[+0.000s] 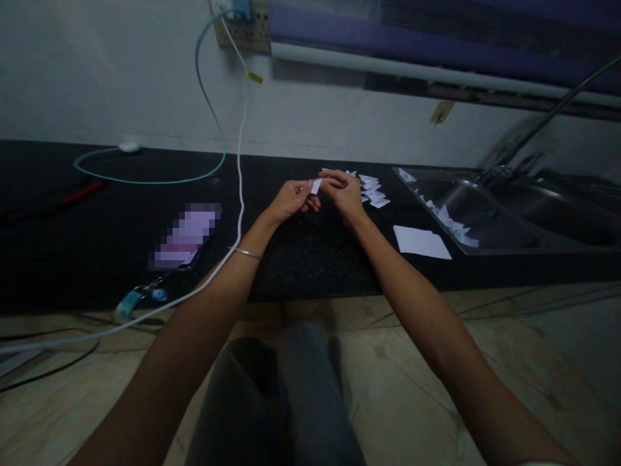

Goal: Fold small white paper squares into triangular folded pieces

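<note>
My left hand (291, 198) and my right hand (343, 190) meet above the black countertop (310, 259). Both pinch one small white piece of paper (315, 186) between their fingertips. Just beyond my right hand lies a heap of several small folded paper pieces (372, 191). A flat white sheet (421, 242) lies on the counter to the right of my right forearm. A thin bangle sits on my left wrist.
A steel sink (509, 213) at the right holds more white paper bits (453, 223); its tap rises behind. A phone (185, 237) lies at the left, with a white cable (239, 194), a teal cable (145, 180) and a red object (82, 191). My knees are below the counter edge.
</note>
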The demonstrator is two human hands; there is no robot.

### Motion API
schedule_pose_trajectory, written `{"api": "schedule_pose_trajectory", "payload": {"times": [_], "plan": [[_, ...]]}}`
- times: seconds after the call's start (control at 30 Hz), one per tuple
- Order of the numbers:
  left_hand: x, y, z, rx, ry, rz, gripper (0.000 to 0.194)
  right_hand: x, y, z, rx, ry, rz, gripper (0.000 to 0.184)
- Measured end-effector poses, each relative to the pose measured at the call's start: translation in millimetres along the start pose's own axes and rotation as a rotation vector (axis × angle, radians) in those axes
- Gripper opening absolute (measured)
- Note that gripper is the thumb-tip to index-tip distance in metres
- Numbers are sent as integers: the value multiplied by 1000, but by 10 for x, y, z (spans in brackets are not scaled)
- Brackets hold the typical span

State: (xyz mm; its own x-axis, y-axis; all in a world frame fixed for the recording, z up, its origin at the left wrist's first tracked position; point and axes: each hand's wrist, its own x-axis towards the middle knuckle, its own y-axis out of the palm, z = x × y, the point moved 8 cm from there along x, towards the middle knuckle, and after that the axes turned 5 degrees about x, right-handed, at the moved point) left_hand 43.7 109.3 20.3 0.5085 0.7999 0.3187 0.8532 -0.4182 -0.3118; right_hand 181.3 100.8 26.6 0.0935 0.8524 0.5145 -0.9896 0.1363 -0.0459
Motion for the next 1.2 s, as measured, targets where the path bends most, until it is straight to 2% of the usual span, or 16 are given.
{"api": "schedule_pose_trajectory", "payload": {"times": [0.17, 0.33, 0.5, 0.7, 0.87, 0.97, 1.07, 1.2], "plan": [[-50, -25, -109, 87, 51, -31, 57, -3, -13, -5, 27, 60, 15, 36], [-96, -7, -202, 119, 92, -14, 59, -34, 47, 52, -93, 37, 63, 42], [-102, 27, -190, 95, 85, 17, 62, -26, -4, 69, -148, -4, 3, 46], [-108, 35, -156, 134, 24, 34, 60, -5, -47, 36, -106, -14, -11, 50], [-133, 129, -176, 154, 45, 128, 54, 15, -114, 20, -97, 0, -48, 53], [-145, 112, -203, 160, 70, 110, 53, 23, -97, 33, -89, -20, -19, 54], [-152, 102, -194, 158, 65, 107, 53, 17, -14, 35, -119, -35, 63, 54], [-145, 130, -182, 169, 81, 124, 59, -11, 71, 39, -147, -42, 121, 50]]}}
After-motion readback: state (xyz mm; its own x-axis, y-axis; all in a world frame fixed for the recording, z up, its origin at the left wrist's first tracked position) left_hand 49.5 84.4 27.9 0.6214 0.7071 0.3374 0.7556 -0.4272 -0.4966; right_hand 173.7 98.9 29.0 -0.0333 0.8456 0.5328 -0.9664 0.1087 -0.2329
